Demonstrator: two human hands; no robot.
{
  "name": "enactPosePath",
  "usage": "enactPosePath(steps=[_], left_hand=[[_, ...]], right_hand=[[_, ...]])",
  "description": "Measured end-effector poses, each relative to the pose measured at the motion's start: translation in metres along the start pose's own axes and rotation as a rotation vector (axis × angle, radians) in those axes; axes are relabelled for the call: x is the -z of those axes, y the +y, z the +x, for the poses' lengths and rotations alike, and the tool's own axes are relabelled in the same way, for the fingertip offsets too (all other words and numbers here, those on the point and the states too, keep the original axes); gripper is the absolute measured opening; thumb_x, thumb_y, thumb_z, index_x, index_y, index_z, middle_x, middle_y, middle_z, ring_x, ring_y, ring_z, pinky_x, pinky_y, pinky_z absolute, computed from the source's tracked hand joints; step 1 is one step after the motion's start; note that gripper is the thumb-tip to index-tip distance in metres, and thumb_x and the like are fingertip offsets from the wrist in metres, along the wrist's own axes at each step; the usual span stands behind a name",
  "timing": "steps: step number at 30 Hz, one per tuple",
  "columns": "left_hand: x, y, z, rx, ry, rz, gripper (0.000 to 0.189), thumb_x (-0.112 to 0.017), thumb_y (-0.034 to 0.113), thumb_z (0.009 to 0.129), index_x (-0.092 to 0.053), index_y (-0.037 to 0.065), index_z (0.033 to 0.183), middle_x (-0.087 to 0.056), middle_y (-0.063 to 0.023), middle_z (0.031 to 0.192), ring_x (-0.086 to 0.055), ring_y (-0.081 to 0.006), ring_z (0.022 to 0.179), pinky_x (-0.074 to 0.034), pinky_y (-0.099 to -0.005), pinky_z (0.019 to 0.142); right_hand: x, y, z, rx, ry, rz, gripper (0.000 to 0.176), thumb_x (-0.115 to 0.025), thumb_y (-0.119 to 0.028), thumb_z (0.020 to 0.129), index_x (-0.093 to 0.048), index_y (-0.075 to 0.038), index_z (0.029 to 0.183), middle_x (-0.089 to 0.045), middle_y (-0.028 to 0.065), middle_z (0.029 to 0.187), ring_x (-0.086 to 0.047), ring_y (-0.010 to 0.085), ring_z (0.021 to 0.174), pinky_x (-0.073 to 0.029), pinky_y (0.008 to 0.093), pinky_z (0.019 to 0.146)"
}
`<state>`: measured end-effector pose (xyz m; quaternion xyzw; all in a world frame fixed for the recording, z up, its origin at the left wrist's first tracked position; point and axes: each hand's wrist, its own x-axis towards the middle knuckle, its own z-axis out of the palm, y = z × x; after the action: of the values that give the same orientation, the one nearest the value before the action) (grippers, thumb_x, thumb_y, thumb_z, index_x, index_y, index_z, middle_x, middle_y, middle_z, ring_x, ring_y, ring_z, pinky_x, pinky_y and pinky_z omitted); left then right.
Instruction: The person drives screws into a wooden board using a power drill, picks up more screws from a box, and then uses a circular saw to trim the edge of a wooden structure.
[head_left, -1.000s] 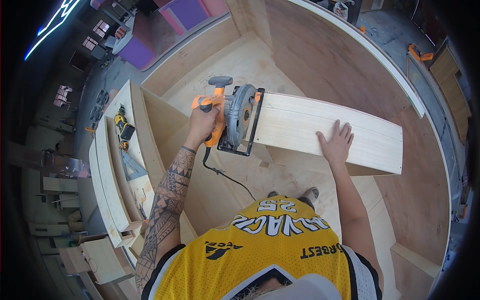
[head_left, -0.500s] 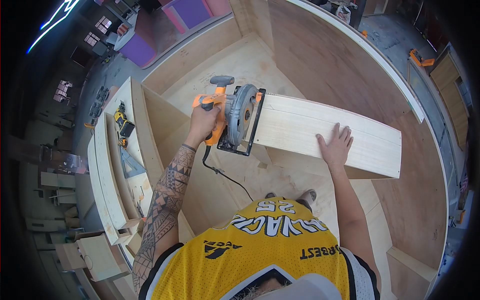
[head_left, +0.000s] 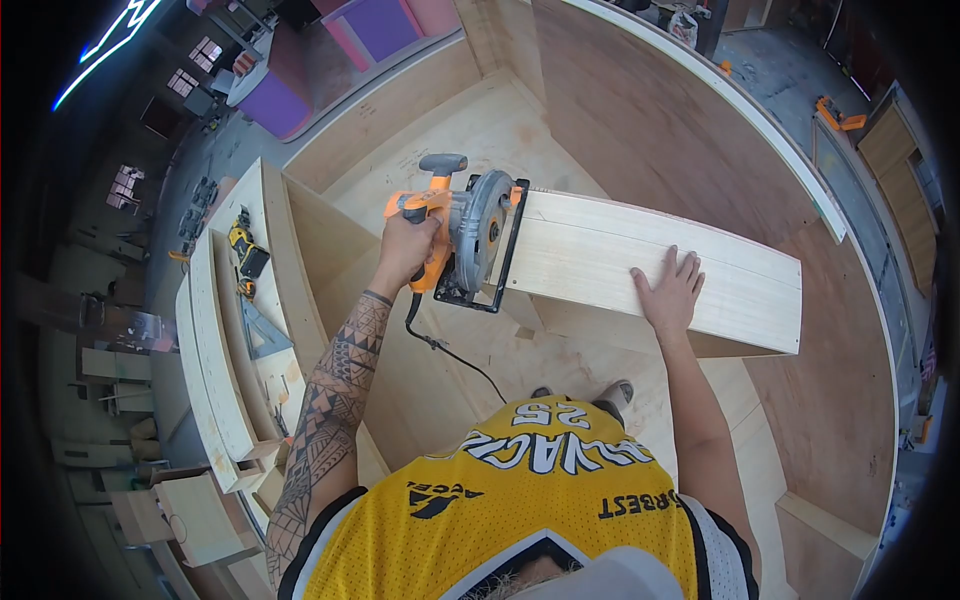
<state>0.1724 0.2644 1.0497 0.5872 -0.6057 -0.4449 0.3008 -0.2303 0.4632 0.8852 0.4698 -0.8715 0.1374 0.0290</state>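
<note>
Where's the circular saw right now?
In the head view, just left of centre: the circular saw is in the left hand, at the left end of the pale wooden board.

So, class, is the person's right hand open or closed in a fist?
Open: the right hand lies palm-down on the pale board, fingers extended and thumb standing apart.

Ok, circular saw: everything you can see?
Circular saw, apparently plastic and metal: orange housing, grey front handle, round grey blade guard at right, black base frame overlapping the left end of the board. The left grip clasps its orange handle; a black cord trails below. Can't tell if it's running.
</note>
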Motion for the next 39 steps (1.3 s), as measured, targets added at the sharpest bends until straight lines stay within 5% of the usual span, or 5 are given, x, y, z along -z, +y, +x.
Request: enactPosePath(steps=[8, 39], left_hand=[[0.0, 0.001, -0.001, -0.013, -0.059, -0.038, 0.009, -0.062, 0.008, 0.099, -0.067, 0.003, 0.104, -0.068, -0.0043, 0.078, -0.055, -0.0094, 0.05, -0.047, -0.0277, 0.048], [0.01, 0.044, 0.022, 0.069, -0.129, -0.056, 0.014, -0.068, 0.009, 0.091, -0.069, -0.002, 0.098, -0.067, -0.0063, 0.078, -0.057, -0.0114, 0.053, -0.049, -0.0304, 0.048]], right_hand=[[0.001, 0.0, 0.0, 0.002, 0.004, 0.012, 0.101, -0.061, -0.071, 0.096, -0.038, -0.001, 0.165, -0.031, 0.0364, 0.166, -0.024, 0.0466, 0.16, -0.016, 0.0579, 0.132], [-0.001, 0.003, -0.002, -0.018, 0.032, 0.005, 0.103, -0.06, -0.074, 0.095, -0.038, -0.002, 0.165, -0.034, 0.0344, 0.166, -0.027, 0.0441, 0.16, -0.017, 0.0574, 0.132]])
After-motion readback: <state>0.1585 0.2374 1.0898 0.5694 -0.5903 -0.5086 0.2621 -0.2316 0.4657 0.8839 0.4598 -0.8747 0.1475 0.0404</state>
